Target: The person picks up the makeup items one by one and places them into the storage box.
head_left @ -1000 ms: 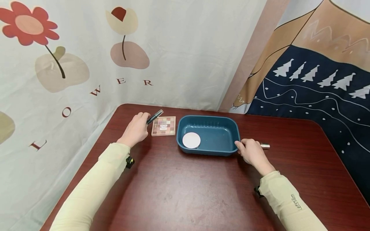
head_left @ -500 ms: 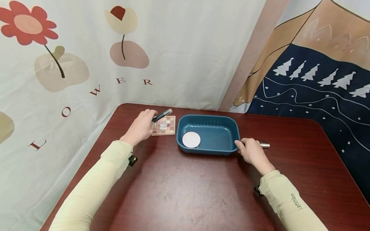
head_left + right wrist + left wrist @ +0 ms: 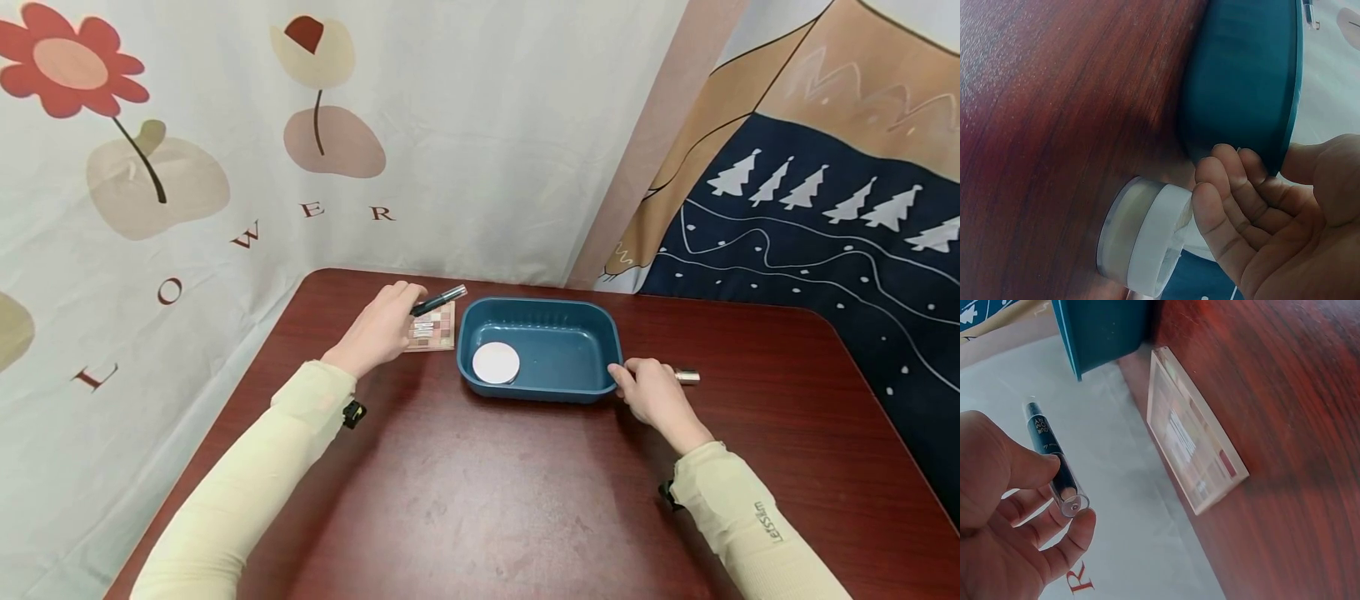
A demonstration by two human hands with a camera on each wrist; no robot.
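Observation:
My left hand (image 3: 378, 327) holds a dark makeup stick (image 3: 1047, 439) with clear ends between thumb and fingers. In the head view the stick overlaps the eyeshadow palette (image 3: 438, 331), which lies left of the blue basin (image 3: 558, 393). At the basin's right front corner, my right hand (image 3: 655, 397) pinches the rim, thumb inside and fingers against the outer wall. A flat white round item (image 3: 496, 363) lies in the basin's left front corner. Close by the right fingertips sits a jar (image 3: 1144, 237) with a white band, hidden behind that hand in the head view.
A silver tube end (image 3: 687, 377) shows just right of the right hand. The reddish-brown wooden table (image 3: 480, 492) ends at the back against a pale printed curtain (image 3: 465, 150). A navy tree-patterned cloth (image 3: 810, 242) hangs on the right.
My left hand has moved right with the makeup stick, over the palette and closer to the basin. The right hand and the basin have stayed in place.

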